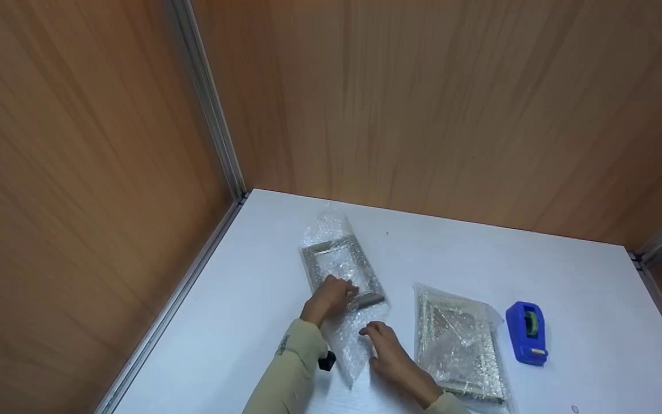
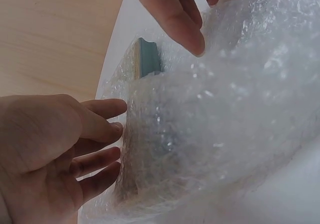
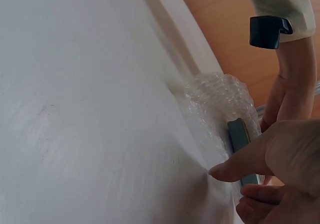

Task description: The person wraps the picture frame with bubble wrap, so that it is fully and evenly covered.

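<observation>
A picture frame (image 1: 355, 256) lies inside clear bubble wrap (image 1: 349, 345), tilted on the white table in the head view. My left hand (image 1: 334, 296) is over the frame's near end. In the left wrist view, the fingers of my left hand (image 2: 55, 149) extend loosely against the side of the wrapped frame (image 2: 148, 58). My right hand (image 1: 391, 356) is at the right edge of the loose wrap. Thumb and fingers stand apart on my right hand (image 3: 280, 169) in the right wrist view, beside the bubble wrap (image 3: 220, 96) and a bluish-green frame edge (image 3: 239, 134).
A second ornate frame (image 1: 463, 339), wrapped in bubble wrap, lies to the right of my right hand. Farther right stands a blue tape dispenser (image 1: 526, 333). Wood-grain panels (image 1: 423, 115) with metal edging close off the back and sides of the white table (image 1: 222, 322).
</observation>
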Demonstrator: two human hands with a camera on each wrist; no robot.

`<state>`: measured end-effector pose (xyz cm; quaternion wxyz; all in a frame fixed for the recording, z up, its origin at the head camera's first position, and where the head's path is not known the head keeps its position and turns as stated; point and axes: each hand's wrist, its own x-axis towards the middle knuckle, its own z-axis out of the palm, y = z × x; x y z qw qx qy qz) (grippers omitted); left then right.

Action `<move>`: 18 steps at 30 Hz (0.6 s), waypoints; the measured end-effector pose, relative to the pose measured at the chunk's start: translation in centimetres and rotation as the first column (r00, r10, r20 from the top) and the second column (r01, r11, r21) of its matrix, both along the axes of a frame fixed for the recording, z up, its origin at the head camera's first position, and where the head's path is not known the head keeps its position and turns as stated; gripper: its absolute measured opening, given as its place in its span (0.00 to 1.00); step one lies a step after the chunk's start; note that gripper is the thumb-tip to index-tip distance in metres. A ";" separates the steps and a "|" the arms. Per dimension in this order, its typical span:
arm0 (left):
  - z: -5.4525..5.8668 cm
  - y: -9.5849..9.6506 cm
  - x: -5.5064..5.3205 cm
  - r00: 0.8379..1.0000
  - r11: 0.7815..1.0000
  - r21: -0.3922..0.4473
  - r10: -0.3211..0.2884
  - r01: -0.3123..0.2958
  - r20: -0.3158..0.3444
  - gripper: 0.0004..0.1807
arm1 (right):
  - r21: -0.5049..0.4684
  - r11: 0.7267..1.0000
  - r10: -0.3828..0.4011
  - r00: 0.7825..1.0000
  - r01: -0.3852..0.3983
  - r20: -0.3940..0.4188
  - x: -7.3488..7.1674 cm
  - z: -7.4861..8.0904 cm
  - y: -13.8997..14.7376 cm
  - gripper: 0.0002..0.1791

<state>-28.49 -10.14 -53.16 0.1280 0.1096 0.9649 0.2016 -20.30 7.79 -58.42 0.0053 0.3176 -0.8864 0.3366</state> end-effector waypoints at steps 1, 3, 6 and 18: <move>-0.1 0.0 -0.1 1.000 1.000 0.002 -0.002 0.002 0.000 0.16 | 0.001 1.000 -0.003 1.000 0.003 -0.005 0.0 -0.1 0.0 0.27; -0.1 -0.1 -0.1 1.000 1.000 0.009 0.002 -0.002 0.008 0.16 | -0.002 1.000 -0.014 1.000 0.014 -0.007 -0.1 -0.4 0.0 0.24; 0.0 -0.2 -0.1 0.999 0.999 0.031 0.016 -0.017 0.035 0.16 | -0.017 1.000 -0.024 0.999 0.023 -0.027 -0.1 -0.5 0.1 0.18; 0.1 -1.1 -0.7 0.995 0.998 0.039 -0.049 0.045 0.086 0.18 | -0.175 0.985 -0.038 0.975 -0.001 -0.217 -0.8 -0.4 -0.2 0.09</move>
